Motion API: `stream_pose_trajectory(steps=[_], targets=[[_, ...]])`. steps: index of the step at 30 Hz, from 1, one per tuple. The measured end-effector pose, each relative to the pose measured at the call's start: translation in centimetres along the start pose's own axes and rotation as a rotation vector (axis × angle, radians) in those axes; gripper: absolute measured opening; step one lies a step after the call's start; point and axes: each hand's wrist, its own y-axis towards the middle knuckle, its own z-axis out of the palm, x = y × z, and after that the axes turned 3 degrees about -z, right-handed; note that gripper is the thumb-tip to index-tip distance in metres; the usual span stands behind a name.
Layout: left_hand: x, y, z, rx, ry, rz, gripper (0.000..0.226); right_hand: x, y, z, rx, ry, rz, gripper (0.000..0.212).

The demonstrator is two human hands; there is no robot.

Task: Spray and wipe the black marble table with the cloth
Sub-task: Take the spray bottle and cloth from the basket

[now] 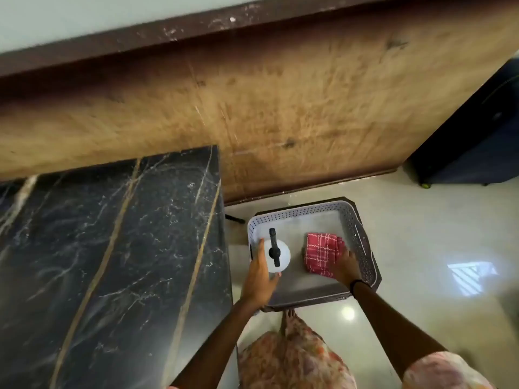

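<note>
The black marble table [112, 248] with gold and white veins fills the left of the view. To its right a grey perforated basket [362, 234] sits on a dark stool. In the basket stands a white spray bottle [283, 255] with a black nozzle. My left hand [259, 279] wraps around the bottle's left side. A folded red checked cloth [320, 252] lies in the basket's right half. My right hand [346, 266] rests on the cloth's right edge, with its fingers curling onto the fabric.
A wooden wall panel [280, 108] runs behind the table and basket. A dark blue suitcase [477, 141] stands at the far right on the glossy pale floor [435, 248]. My patterned clothing [295, 357] shows at the bottom.
</note>
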Motion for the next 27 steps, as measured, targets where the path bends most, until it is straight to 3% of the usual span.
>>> stream_pose_trajectory(steps=[6,10,15,22,27], targets=[[0.2,4.5,1.1,-0.046,0.022,-0.089,0.095,-0.1,3.6,1.2,-0.056,0.083,0.196,0.084],[1.1,5.7,1.3,-0.061,0.009,-0.081,0.085,-0.6,5.0,2.2,-0.108,0.061,0.283,0.089],[1.2,6.5,1.2,-0.015,-0.019,-0.069,0.069,-1.6,5.8,2.1,-0.056,0.387,0.312,0.035],[-1.2,0.9,-2.3,-0.058,-0.058,0.067,0.061,2.3,0.3,1.0,-0.049,0.433,0.020,0.040],[-1.5,-7.4,-8.4,-0.194,-0.079,0.195,0.077,6.5,-6.8,-0.5,-0.034,0.519,-0.174,0.040]])
